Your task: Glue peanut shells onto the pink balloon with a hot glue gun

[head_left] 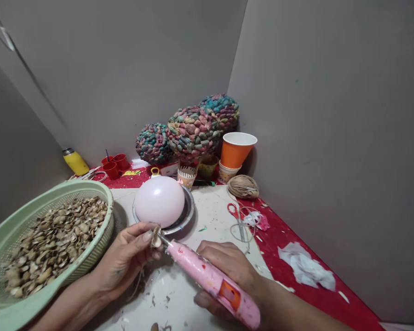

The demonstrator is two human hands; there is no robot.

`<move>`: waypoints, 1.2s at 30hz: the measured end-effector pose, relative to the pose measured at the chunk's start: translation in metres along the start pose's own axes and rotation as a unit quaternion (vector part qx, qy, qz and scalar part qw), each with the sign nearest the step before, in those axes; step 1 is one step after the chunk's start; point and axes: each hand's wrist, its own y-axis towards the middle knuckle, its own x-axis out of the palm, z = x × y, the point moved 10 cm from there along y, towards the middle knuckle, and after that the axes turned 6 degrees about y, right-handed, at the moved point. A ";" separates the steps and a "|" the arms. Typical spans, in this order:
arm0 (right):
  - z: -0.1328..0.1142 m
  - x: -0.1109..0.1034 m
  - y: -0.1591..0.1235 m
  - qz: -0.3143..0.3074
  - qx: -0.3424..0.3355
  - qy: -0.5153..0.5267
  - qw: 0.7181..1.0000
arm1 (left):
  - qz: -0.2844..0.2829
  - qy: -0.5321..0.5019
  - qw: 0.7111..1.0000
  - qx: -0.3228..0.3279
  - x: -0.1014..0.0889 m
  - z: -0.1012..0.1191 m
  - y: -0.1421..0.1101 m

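The fingers of the left hand (124, 257) pinch a piece of shell (156, 239); those of the right hand (229, 262) grasp a pink glue gun (207, 276). The gun's long axis slants over the tabletop (172, 299), nozzle (163, 239) pointing forward and left, at the shell. Beyond, a pale balloon (159, 201) rests in a metal bowl (192, 204). A green basket (101, 243) of shells stands left; red-handled scissors (232, 210) and twine (243, 186) lie right.

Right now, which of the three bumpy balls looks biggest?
The middle ball: it looks wider than the left ball and the right ball, and partly hides the right one.
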 end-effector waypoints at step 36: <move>-0.013 0.002 0.002 0.036 -0.077 -0.068 0.994 | -0.004 0.065 0.998 0.017 0.001 0.002 0.002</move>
